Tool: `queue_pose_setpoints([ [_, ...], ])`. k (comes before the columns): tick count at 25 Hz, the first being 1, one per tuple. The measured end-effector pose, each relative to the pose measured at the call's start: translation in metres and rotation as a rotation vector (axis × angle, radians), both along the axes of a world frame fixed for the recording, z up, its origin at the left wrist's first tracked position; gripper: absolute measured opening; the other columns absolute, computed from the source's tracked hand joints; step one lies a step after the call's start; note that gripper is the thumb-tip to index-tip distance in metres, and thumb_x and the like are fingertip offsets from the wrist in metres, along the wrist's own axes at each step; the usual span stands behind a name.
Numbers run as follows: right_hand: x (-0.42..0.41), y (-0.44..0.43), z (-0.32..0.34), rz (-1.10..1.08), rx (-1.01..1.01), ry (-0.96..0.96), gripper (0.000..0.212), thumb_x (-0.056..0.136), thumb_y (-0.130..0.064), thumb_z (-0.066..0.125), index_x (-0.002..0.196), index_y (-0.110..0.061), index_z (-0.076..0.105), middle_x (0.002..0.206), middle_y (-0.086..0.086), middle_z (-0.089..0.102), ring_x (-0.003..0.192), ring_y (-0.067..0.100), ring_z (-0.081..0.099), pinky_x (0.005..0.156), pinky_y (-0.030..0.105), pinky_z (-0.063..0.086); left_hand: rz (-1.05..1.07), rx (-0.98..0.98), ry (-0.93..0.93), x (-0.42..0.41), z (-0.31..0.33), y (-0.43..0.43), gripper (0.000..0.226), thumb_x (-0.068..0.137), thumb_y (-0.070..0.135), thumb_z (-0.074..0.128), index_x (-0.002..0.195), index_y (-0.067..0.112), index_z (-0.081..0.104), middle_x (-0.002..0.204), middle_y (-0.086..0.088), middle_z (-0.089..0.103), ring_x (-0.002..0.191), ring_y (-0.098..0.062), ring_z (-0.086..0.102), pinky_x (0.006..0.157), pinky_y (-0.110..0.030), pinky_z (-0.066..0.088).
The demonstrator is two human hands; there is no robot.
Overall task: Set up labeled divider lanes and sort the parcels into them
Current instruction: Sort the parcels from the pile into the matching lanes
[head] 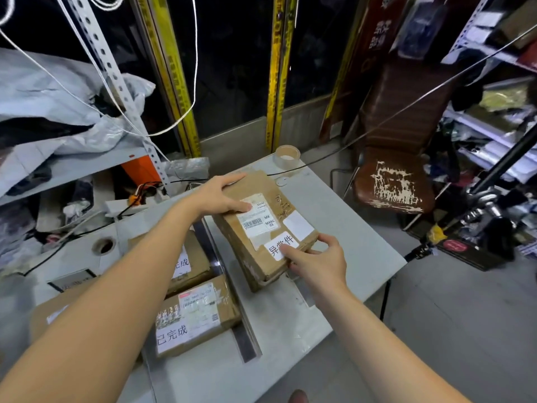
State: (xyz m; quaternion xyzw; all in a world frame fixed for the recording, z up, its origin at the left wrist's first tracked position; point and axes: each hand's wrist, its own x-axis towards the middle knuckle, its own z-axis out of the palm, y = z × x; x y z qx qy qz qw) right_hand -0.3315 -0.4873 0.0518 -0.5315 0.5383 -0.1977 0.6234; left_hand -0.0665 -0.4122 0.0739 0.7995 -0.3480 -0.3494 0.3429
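A brown cardboard parcel (263, 199) with a barcode sticker and a white handwritten label (280, 245) lies on the right half of the grey table (357, 237). My left hand (220, 196) rests on its far left end, fingers straight, thumb on the sticker. My right hand (318, 261) grips its near right corner, index finger pressing the handwritten label. A dark divider strip (247, 338) runs down the table. Left of the strip lie two labelled parcels, one at the front (194, 318) and one behind it (189, 264), and a third parcel (49, 314) sits partly under my left arm.
A roll of clear tape (287, 156) stands at the table's far edge. A worn brown chair (398, 181) is at the right, a tripod base (476, 245) beyond it. Shelves with bags and loose cables crowd the left. A round hole (104, 246) opens in the tabletop.
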Motion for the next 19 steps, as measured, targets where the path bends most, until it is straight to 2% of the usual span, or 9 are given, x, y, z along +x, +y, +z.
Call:
queue_pose_setpoints([
  [4,0.001,0.009,-0.019,-0.024,-0.049,0.131,0.070,0.054,-0.034,0.097,0.104,-0.037,0.048,0.090,-0.007,0.078,0.084,0.009,0.075,0.079,0.038,0.062,-0.076,0.005,-0.048,0.001,-0.023,-0.007,0.085,0.078,0.033,0.086,0.150,0.043,0.042,0.142,0.008,0.045,0.123,-0.016,0.047,0.091,-0.026,0.042],
  [7,0.000,0.010,-0.023,-0.033,-0.077,0.179,0.072,0.057,-0.036,0.098,0.109,-0.037,0.049,0.094,-0.007,0.078,0.088,0.007,0.073,0.081,0.035,0.060,-0.070,-0.013,-0.043,0.001,-0.039,-0.008,0.088,0.075,0.034,0.088,0.150,0.040,0.043,0.144,0.006,0.047,0.125,-0.017,0.048,0.100,-0.030,0.043],
  [13,0.002,0.021,-0.020,-0.019,-0.106,0.196,0.072,0.058,-0.042,0.097,0.111,-0.034,0.050,0.093,-0.009,0.076,0.086,0.004,0.070,0.076,0.032,0.059,-0.027,-0.042,-0.114,0.005,-0.039,-0.005,0.084,0.073,0.038,0.089,0.147,0.028,0.051,0.141,0.002,0.055,0.128,-0.020,0.053,0.103,-0.036,0.047],
  [16,-0.001,0.024,-0.012,0.013,-0.166,0.240,0.077,0.064,-0.051,0.092,0.124,-0.032,0.048,0.113,-0.006,0.069,0.097,0.010,0.067,0.083,0.035,0.057,-0.006,-0.001,-0.213,-0.001,-0.033,0.004,0.090,0.074,0.046,0.087,0.151,0.022,0.046,0.143,-0.002,0.056,0.128,-0.021,0.054,0.101,-0.034,0.048],
  [19,-0.002,0.020,-0.001,0.119,-0.439,0.376,0.083,0.072,-0.056,0.082,0.140,-0.030,0.042,0.137,-0.003,0.056,0.122,0.019,0.056,0.093,0.041,0.052,0.019,0.034,-0.388,-0.011,-0.018,0.020,0.092,0.078,0.053,0.081,0.154,0.022,0.039,0.149,-0.002,0.052,0.133,-0.022,0.051,0.101,-0.038,0.046],
])
